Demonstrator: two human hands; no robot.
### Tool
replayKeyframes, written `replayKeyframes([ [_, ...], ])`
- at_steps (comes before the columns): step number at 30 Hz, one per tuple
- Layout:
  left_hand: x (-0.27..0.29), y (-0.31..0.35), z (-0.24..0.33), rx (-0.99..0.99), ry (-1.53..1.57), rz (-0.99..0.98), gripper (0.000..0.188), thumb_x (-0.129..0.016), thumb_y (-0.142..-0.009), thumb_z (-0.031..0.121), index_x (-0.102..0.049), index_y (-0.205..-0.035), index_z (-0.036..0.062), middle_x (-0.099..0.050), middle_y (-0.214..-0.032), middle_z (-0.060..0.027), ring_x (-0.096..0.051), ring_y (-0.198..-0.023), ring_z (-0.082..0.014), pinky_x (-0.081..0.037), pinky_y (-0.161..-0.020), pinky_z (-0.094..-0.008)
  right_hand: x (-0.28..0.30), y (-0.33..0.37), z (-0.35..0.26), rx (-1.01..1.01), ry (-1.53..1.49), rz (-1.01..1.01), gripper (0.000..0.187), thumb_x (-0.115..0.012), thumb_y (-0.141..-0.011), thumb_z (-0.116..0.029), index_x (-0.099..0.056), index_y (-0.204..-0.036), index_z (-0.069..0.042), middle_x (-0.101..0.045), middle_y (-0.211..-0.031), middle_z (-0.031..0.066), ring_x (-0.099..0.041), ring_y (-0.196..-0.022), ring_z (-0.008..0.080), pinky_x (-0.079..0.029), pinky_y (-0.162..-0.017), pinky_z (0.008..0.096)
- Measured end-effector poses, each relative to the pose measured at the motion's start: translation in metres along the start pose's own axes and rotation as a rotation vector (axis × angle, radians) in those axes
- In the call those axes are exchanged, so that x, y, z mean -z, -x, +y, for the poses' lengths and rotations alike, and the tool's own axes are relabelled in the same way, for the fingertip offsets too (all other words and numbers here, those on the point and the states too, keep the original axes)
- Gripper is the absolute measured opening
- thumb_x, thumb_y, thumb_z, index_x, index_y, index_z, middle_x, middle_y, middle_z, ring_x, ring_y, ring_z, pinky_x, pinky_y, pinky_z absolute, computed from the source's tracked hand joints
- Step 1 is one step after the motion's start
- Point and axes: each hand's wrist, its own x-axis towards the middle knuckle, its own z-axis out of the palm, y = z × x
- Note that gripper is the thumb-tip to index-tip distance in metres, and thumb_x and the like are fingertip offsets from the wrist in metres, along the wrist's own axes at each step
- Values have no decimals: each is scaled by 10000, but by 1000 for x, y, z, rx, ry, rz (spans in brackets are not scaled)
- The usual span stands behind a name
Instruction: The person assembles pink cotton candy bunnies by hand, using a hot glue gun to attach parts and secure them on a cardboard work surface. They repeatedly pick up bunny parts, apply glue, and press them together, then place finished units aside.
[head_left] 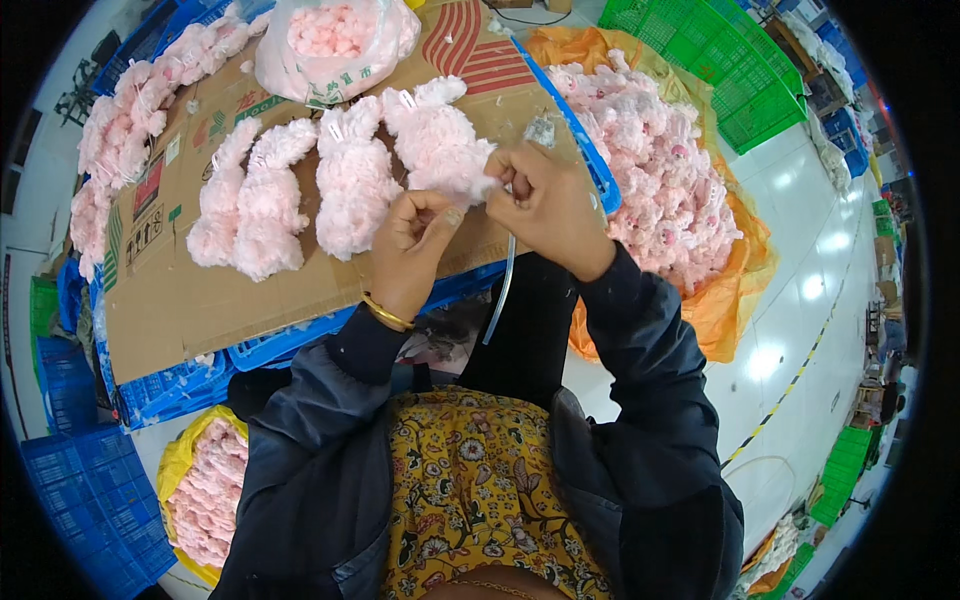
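My left hand (412, 245) is closed, with thumb and fingertips pinched together. My right hand (545, 208) is closed in a pinch too, just right of it. Pale fluff (482, 189) shows at the right fingertips; what either hand grips is too small to make out. Right behind both hands lies a fluffy pink plush rabbit (440, 150) with long ears and a small white tag. A second pink plush rabbit (352, 195) lies to its left, and two more plush pieces (268, 205) lie farther left. Below the right hand hangs a thin clear tube (503, 290).
The cardboard sheet (170, 320) rests on blue crates (175, 388). A clear bag (335, 50) of pink fluffy pieces stands at the back. Pink plush pieces line the left edge (120, 130). An orange sack (745, 265) of pink plush and a green crate (720, 60) are at right.
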Motion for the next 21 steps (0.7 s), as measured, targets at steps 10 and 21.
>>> replayKeyframes([
  [10, -1, -4, -22, -331, -444, 147, 255, -665, -840, -46, -584, -1070, 29, -550, -1074, -45, -537, -806, -94, -474, -716, -238, -11, -25, 26, 283, 275, -32, 163, -650, -740, -48, -590, -892, -40, -585, -811, 151, -607, -763, 356, -493, -671, 429],
  [21, -3, -8, -26, -402, -614, 214, 353, -734, -784, -16, -578, -1097, 38, -552, -1065, -54, -518, -720, -108, -471, -657, -253, -11, -25, 31, 324, 283, -109, 177, -657, -745, -25, -605, -914, -33, -577, -825, 142, -595, -745, 346, -491, -678, 417],
])
